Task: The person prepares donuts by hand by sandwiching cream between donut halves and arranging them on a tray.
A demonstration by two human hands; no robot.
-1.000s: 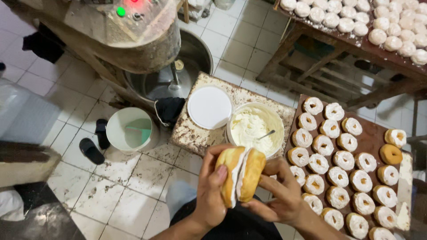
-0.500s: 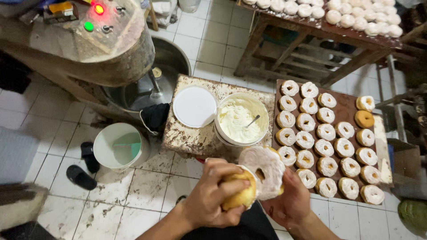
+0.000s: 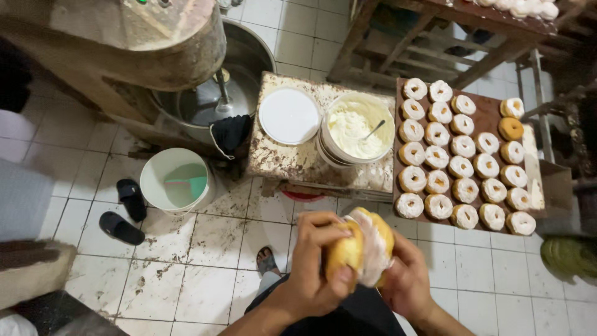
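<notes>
Both hands hold one cream-filled donut [image 3: 364, 249] low in the frame, above the person's lap. Left hand [image 3: 314, 261] wraps the donut's left side, fingers curled over the top and thumb pressed on the near face, so it is clamped round the golden half. Right hand [image 3: 407, 280] cups the right side from behind and below, fingers closed against the crust; its fingertips are hidden by the donut. White cream shows in the seam between the two golden halves, facing up and slightly right. The donut sits tilted, edge toward the camera, squeezed between the two palms.

Ahead of the hands, a low stained table [image 3: 286, 155] carries a white round lid [image 3: 289, 116] and, just beside it, a white tub of cream [image 3: 356, 127] with a spoon handle sticking out. Right of the tub, touching the table edge, a brown tray [image 3: 488, 121] holds rows of sugared ring donuts [image 3: 463, 146]; one plain brown donut [image 3: 511, 129] lies near its right side.

Left of the table: a metal mixer bowl [image 3: 205, 102] under a worn machine body, a dark cloth on its rim, a white bucket [image 3: 176, 180] on the tiled floor, and black sandals [image 3: 124, 211] well apart from the hands.
</notes>
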